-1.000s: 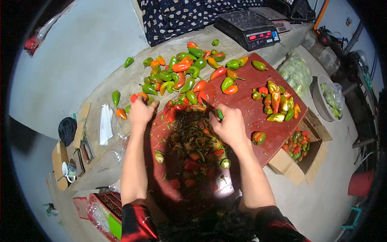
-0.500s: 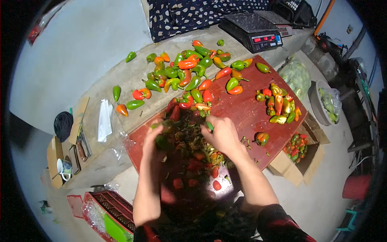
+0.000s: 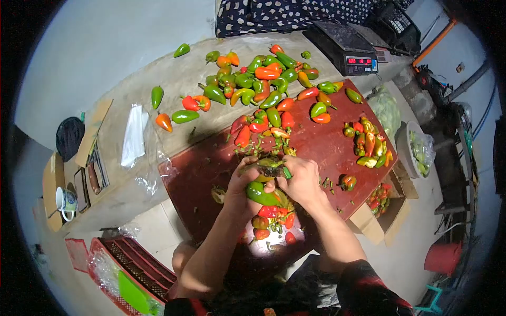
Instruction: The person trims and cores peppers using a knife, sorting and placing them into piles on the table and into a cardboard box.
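My left hand point(image 3: 241, 190) is closed around a green pepper point(image 3: 259, 194), whose lower part shows below the fingers. My right hand point(image 3: 301, 180) meets it over the red table, gripping a small knife point(image 3: 273, 171); a bit of green handle shows and the dark blade reaches toward the left fingers. The pepper's top is partly hidden by the blade and fingers. Under the hands lie red peppers point(image 3: 269, 211) and cut pieces, partly in shadow. Stem scraps point(image 3: 246, 149) are scattered just beyond the hands.
A large heap of green, red and orange peppers point(image 3: 245, 80) covers the concrete ledge. More peppers point(image 3: 370, 143) are piled on the red table's point(image 3: 205, 152) right side. A cardboard box point(image 3: 387, 218) holding peppers stands below. Digital scales point(image 3: 342, 47) sit at the back, a red crate point(image 3: 132, 253) lower left.
My hands were apart over the table; now they have come together, with the green pepper in the left and the knife against it. The view has shifted slightly.
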